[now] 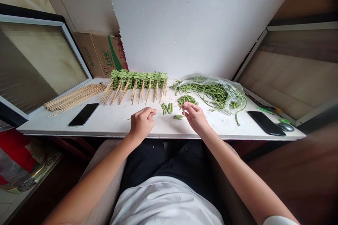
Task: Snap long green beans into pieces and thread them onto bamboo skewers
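Left hand: closed, gripping a wooden skewer | skewer: threaded with cut green beans, just right of my left hand | right hand: fingers pinched, cannot tell on what, just below a pile of cut beans | ahead of both hands: row of bean skewers on the counter

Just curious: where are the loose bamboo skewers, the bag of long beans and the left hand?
Loose bamboo skewers (75, 98): head view, pile's middle.
Bag of long beans (208, 84): head view, bag's middle.
Left hand (142, 123): head view, back of hand.
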Demonstrator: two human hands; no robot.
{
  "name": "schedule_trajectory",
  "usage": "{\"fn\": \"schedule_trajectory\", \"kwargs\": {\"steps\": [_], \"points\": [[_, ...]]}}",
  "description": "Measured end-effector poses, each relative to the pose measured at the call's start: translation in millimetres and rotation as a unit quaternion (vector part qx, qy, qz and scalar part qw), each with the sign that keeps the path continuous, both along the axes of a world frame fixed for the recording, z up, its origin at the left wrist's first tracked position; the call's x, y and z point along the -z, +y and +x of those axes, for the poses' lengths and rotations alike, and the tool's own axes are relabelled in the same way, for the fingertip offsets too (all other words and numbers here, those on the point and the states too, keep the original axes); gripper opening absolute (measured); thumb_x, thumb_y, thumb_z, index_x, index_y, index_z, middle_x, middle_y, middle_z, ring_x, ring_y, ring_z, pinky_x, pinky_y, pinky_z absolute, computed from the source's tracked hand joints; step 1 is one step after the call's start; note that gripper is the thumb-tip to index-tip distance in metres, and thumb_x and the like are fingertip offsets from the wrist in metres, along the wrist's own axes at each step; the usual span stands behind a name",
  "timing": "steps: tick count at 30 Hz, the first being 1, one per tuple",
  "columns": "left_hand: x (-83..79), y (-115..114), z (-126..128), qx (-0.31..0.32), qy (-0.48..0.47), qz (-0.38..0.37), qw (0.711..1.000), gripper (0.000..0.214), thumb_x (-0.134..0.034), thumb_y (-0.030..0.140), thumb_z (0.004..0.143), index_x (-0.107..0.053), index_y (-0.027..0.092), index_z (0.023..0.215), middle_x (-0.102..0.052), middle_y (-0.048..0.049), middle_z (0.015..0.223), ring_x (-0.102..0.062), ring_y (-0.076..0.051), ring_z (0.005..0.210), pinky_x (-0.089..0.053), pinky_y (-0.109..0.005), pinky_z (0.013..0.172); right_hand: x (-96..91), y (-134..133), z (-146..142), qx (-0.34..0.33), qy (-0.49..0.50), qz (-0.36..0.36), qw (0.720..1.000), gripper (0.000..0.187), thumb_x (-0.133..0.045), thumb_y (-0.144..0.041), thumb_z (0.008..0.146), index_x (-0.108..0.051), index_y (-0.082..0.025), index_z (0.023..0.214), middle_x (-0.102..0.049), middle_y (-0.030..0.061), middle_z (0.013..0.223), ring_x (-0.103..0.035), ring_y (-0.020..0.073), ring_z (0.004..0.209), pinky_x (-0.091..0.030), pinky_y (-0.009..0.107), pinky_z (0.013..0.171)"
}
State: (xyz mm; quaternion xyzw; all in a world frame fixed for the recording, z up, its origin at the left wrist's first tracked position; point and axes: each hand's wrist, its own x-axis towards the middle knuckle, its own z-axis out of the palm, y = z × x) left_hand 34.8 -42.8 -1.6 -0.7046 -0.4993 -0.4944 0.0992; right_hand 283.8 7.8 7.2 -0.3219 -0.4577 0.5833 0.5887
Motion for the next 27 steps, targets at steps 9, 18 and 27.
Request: {"fn": "schedule_trajectory", "kwargs": {"steps": [9,18,27], "points": [[-0.6,2.4,-2.0,0.037,0.001,-0.018,0.999,0.035,-0.051,0.000,0.085,-0.076,0.022,0.094,-0.081,-0.0013,0.081,-0.079,-0.020,0.079,-0.061,-0.028,0.069,-3.1,-5.1,-0.3,0.065,-0.077,0.093,0.991,0.029,-0.091,-0.052,0.076,-0.080,-0.029,0.091,-0.069,0.0024,0.090,-0.057,0.0204,0.083,-0.048,0.038,0.081],[4.0,3.8,-2.3,0.016,-0.016,0.015,1.000,0.026,-0.052,0.003,0.086,-0.068,0.022,0.078,-0.082,-0.0021,0.087,-0.080,-0.020,0.083,-0.060,-0.027,0.067,-2.2,-13.7,-8.0,0.086,-0.082,0.087,0.989,0.026,-0.089,-0.052,0.079,-0.080,-0.028,0.086,-0.069,0.0032,0.088,-0.059,0.0211,0.085,-0.050,0.038,0.082],[8.7,5.0,0.8,0.046,-0.029,-0.017,0.998,0.029,-0.050,0.000,0.085,-0.070,0.022,0.084,-0.080,-0.0023,0.083,-0.079,-0.020,0.082,-0.059,-0.028,0.068,3.8,-14.5,-10.2,0.095,-0.071,0.092,0.989,0.023,-0.088,-0.049,0.080,-0.080,-0.028,0.088,-0.069,0.0017,0.087,-0.057,0.0186,0.082,-0.052,0.035,0.077]]}}
